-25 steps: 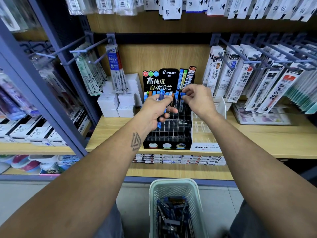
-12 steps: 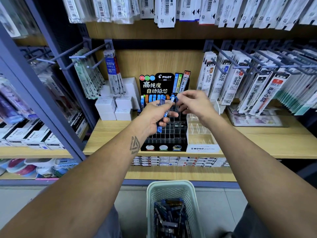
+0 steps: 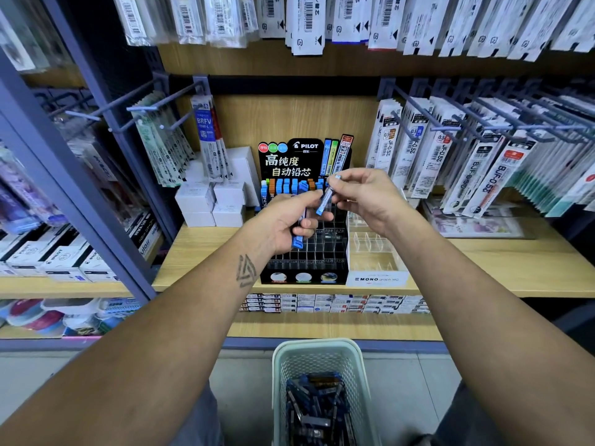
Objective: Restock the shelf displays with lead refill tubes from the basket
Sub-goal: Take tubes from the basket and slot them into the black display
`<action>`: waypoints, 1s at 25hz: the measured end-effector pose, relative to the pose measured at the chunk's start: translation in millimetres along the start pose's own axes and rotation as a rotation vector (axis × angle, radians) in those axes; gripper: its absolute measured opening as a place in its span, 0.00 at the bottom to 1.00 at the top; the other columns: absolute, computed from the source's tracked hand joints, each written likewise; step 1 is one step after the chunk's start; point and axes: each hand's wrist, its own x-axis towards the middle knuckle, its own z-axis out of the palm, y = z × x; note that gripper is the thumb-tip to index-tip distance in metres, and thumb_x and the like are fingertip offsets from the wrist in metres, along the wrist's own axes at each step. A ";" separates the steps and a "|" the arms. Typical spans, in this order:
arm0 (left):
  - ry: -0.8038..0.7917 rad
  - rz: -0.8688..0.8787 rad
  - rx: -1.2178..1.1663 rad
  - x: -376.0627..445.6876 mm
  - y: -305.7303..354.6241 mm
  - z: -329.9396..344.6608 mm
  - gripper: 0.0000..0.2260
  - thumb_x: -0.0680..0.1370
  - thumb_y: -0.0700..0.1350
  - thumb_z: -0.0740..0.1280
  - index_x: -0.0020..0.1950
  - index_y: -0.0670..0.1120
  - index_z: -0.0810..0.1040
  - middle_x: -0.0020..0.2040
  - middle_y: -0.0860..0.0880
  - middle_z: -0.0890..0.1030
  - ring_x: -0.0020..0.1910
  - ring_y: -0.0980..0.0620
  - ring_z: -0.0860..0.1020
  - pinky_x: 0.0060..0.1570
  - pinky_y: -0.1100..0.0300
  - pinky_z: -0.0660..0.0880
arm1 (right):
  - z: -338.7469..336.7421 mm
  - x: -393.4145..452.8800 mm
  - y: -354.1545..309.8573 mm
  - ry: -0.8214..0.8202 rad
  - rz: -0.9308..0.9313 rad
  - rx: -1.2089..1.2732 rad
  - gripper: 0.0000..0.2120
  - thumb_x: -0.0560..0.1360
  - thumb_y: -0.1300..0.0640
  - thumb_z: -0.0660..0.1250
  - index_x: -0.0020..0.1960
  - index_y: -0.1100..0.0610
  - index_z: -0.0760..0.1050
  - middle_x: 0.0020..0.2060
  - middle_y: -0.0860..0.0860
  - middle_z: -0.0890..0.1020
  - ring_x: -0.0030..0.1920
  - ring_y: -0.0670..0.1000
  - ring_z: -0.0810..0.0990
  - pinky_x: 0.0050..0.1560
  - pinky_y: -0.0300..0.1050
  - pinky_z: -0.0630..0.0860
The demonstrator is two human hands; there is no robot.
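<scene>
Tube near-upright, cap up, pinched by right hand fingers | left hand fingers grip tubes

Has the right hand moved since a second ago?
Yes. The right hand has drawn back from the rear tube row of the Pilot display, now pinching a lead refill tube.

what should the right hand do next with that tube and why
Probably lower the lead refill tube pinched in the right hand into an empty slot of the black Pilot display: only its back row looks filled, and the left hand holds more tubes.
</scene>
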 end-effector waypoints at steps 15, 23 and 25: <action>0.271 0.304 0.278 -6.2 2.7 -17.8 0.06 0.78 0.34 0.70 0.54 0.37 0.78 0.37 0.40 0.78 0.17 0.57 0.65 0.18 0.68 0.58 | 6.3 -12.2 5.1 -0.161 0.014 -0.366 0.13 0.70 0.72 0.75 0.53 0.64 0.81 0.38 0.58 0.86 0.41 0.55 0.86 0.47 0.46 0.84; 0.299 0.209 0.181 -6.8 6.9 -27.4 0.08 0.74 0.31 0.71 0.52 0.35 0.79 0.47 0.34 0.85 0.20 0.57 0.64 0.19 0.67 0.59 | 9.8 -5.6 10.5 -0.021 0.135 -0.291 0.13 0.69 0.74 0.74 0.48 0.60 0.85 0.39 0.55 0.86 0.45 0.53 0.84 0.57 0.48 0.82; 0.283 0.217 0.189 -7.9 6.3 -25.8 0.04 0.76 0.34 0.72 0.49 0.37 0.80 0.46 0.36 0.85 0.20 0.57 0.64 0.19 0.67 0.59 | 11.6 -7.4 9.1 -0.077 0.158 -0.279 0.12 0.69 0.74 0.75 0.47 0.61 0.84 0.40 0.57 0.86 0.44 0.54 0.84 0.53 0.48 0.83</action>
